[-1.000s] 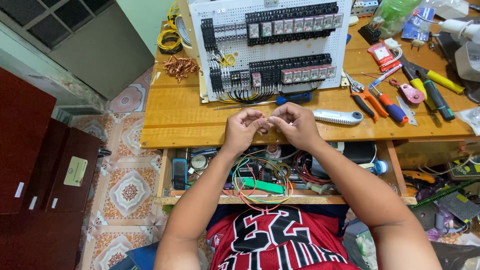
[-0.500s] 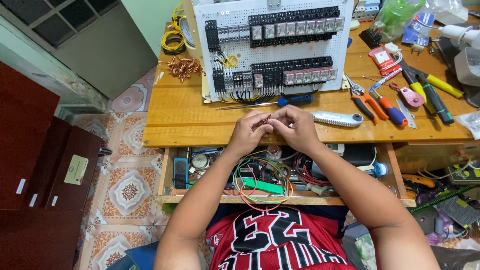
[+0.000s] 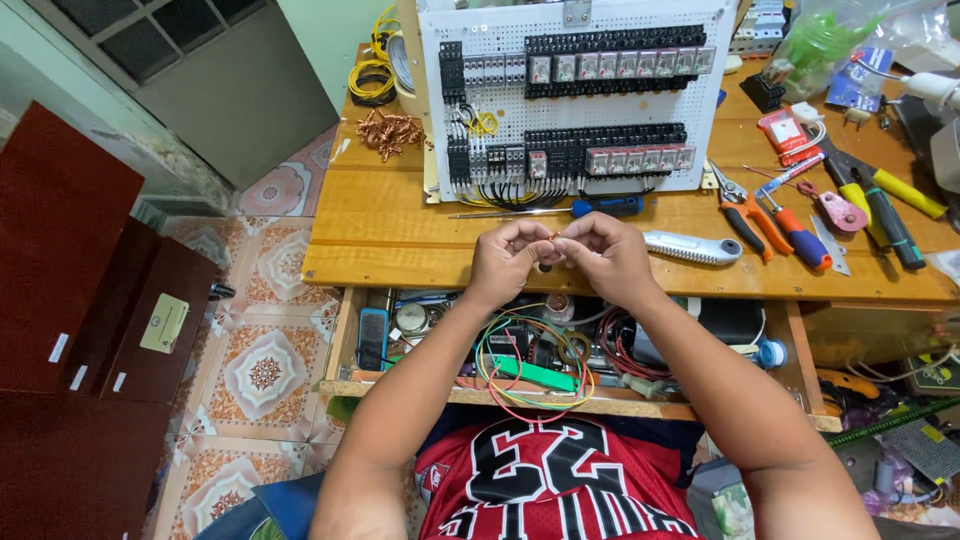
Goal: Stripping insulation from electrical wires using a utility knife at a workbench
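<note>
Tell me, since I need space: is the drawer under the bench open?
Open: the drawer is pulled out, wire coils showing inside.

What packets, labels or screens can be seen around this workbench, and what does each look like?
Red blister packet: far right of bench, rectangular, pale centre.
Blue packet: top right, flat, blue and white.
Cream label: on the dark red cabinet at left, rounded rectangle.
Handheld meter: open drawer's left end, blue-edged, dark screen.

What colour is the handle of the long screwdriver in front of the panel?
Blue and black screwdriver, seen in the head view.

A home electrical workshop; relay panel (image 3: 575, 100) propped on a wooden bench (image 3: 390, 225), pliers (image 3: 745, 210), wire-filled drawer (image 3: 400, 335), tiled floor (image 3: 265, 365).
</note>
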